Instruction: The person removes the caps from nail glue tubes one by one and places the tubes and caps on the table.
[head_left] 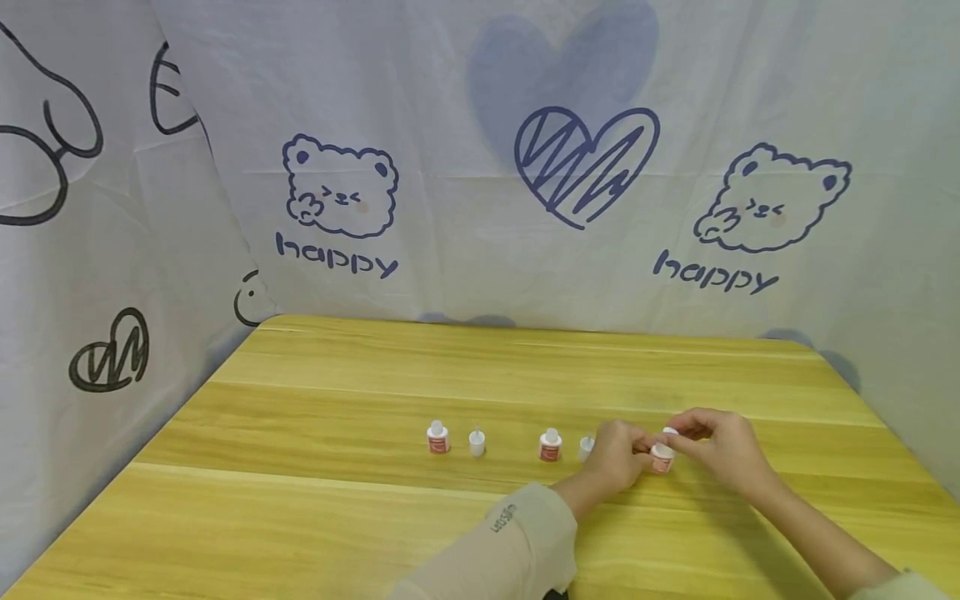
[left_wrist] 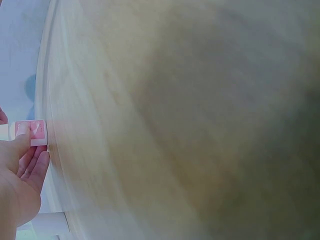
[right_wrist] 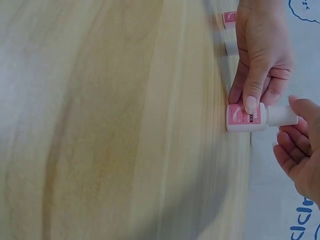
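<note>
My left hand (head_left: 615,457) holds a small white bottle (head_left: 662,462) with a pink label, its thumb pressed on the label (right_wrist: 243,115). The bottle is upright, with its base close to the table. From the right, my right hand (head_left: 729,452) pinches the white cap (right_wrist: 282,115) at the bottle's top between thumb and fingers. In the right wrist view the cap sits at the bottle's neck. Just left of my left hand, a loose white cap (head_left: 586,450) stands upside down, partly hidden by the hand. Beside it is an uncapped bottle (head_left: 550,448) of the same kind.
Farther left on the wood-grain table (head_left: 300,500) stand another uncapped bottle (head_left: 438,440) and its upturned cap (head_left: 477,445), a thin stem pointing up. The bottles and caps form a rough row. A white printed cloth (head_left: 450,250) hangs behind the table and along its left side.
</note>
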